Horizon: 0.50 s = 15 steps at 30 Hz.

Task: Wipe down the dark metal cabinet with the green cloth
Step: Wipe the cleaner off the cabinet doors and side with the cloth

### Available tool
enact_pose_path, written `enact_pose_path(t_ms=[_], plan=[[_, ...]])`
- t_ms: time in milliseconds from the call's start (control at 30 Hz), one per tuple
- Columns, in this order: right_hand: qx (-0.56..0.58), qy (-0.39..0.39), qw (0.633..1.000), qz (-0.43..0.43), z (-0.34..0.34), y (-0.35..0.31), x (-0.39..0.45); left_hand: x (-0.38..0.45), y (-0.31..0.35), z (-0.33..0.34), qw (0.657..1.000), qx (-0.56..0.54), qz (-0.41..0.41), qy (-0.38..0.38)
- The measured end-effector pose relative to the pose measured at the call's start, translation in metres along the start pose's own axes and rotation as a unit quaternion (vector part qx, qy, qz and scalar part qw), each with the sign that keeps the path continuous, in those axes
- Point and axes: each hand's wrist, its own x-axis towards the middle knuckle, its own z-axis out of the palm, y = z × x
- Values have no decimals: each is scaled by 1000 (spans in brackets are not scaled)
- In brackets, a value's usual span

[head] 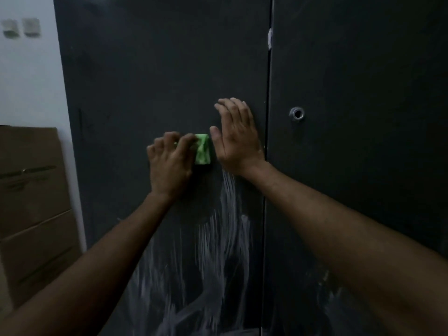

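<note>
At nine o'clock, stacked brown cardboard boxes (34,190) stand against the pale wall (26,76), just beside the tall dark metal cabinet (157,69) you are cleaning. Moving right, your left hand (169,166) sits near the middle of the left door, fingers curled and pressed down on the small folded green cloth (203,149); most of the cloth is hidden under your fingers, and only its right end shows, at three o'clock from your knuckles. That visible part is bright green, creased, and runs roughly upright, its long axis from twelve to six o'clock. Your left hand is the one that has it, pinned flat to the door rather than lifted off.

Your right hand (236,139) lies just beside the cloth's right edge, fingers spread and palm flat on the metal, holding nothing; it looks to be bracing the door. From five to six o'clock below the cloth, whitish streaks (218,238) run down the panel, so the likely next stroke is downward through them. Further right come the door seam (266,166) and a round silver lock (297,113) on the right door, well apart from both hands.
</note>
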Motion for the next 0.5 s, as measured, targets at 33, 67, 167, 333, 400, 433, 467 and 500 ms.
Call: enact_pose_path(t_ms=[33,67,167,333,400,433,467,500], plan=[[-21,-27,999,-19,-5,5,0,0,17,4,999,-2,32,-4],[-45,-54,997,-37,-10,12,-1,-8,31,7,996,-5,87,-15],[-111,-112,984,-79,-28,32,-1,-63,29,6,958,-16,277,-72],[-174,-154,966,-112,-30,39,0,-50,-9,-5,986,-15,160,-50],[-176,-160,966,-102,-29,40,-1,-17,13,-2,999,-20,39,-18],[-175,-166,965,-100,-29,40,0,-8,31,1,1000,-28,5,-8],[-174,-172,964,-101,-29,41,0,-7,49,4,999,-36,-3,-4],[-173,-176,963,-104,-29,42,1,-13,65,6,999,-42,12,-5]])
